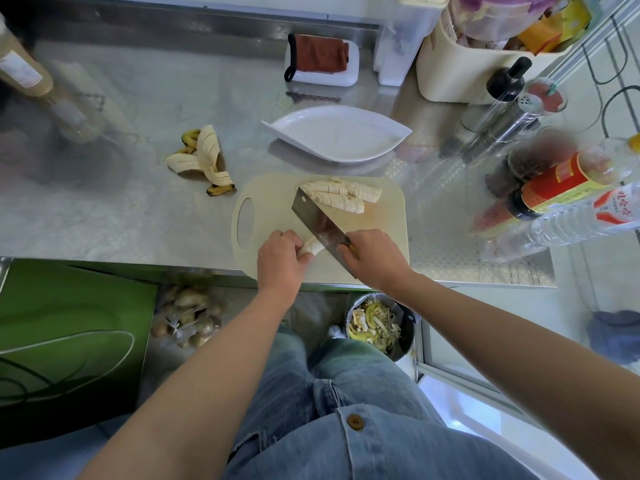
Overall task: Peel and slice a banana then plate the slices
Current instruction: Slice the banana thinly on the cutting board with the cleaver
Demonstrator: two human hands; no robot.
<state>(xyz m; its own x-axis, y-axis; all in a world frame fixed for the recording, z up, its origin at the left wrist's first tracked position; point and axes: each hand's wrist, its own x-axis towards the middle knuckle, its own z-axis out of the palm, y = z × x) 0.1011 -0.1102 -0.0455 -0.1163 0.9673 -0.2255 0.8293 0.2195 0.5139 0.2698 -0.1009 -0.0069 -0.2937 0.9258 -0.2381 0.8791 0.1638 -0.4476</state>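
Note:
A beige cutting board [270, 202] lies at the counter's near edge. Rows of banana slices [341, 195] rest on its far side. My left hand [282, 259] pinches the remaining stub of peeled banana [310, 247] on the board. My right hand [372, 256] grips the handle of a cleaver [317, 220], whose blade runs diagonally from the stub up to the slices. A white leaf-shaped plate [337, 133] stands empty just beyond the board. The banana peel [204, 159] lies on the counter to the left.
Bottles and a shaker [554, 181] crowd the counter's right side. A folded brown cloth on a white tray [320, 60] sits at the back. A bottle [24, 64] stands far left. Below the counter are a waste bin [379, 325] and a bag of potatoes [188, 317].

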